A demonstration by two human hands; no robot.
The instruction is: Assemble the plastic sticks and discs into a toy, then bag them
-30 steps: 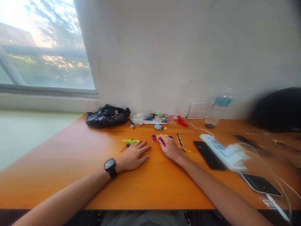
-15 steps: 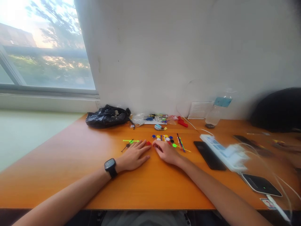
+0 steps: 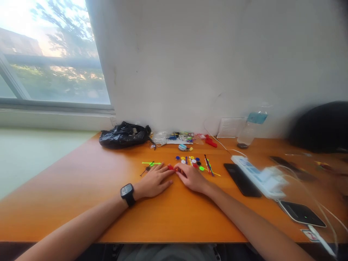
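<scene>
My left hand [image 3: 154, 181] lies flat on the table, fingers stretched out, wearing a black watch [image 3: 127, 191] at the wrist. Its fingertips reach a small red plastic piece [image 3: 170, 167], whose exact shape is too small to tell. From the other side my right hand [image 3: 191, 177] curls its fingers and pinches at that red piece. Left of my left fingers lie a bright green arrow-shaped stick [image 3: 148, 163] and a dark arrow-shaped stick [image 3: 144, 172]. Beyond my right hand are several coloured discs, one a yellow disc [image 3: 192, 158], and arrow-shaped sticks, including a dark one [image 3: 206, 159].
At the back sit a black plastic bag [image 3: 123, 135], clear bags of small parts [image 3: 179, 137] and a red object [image 3: 210, 141]. To the right are a phone [image 3: 240, 179], a white power strip [image 3: 252, 174], a charging device [image 3: 303, 213] and an upside-down bottle [image 3: 247, 132].
My right hand has shifted slightly left, its fingertips now at the red piece. That piece has moved a little left and nearer to me. My left hand has stayed almost still.
</scene>
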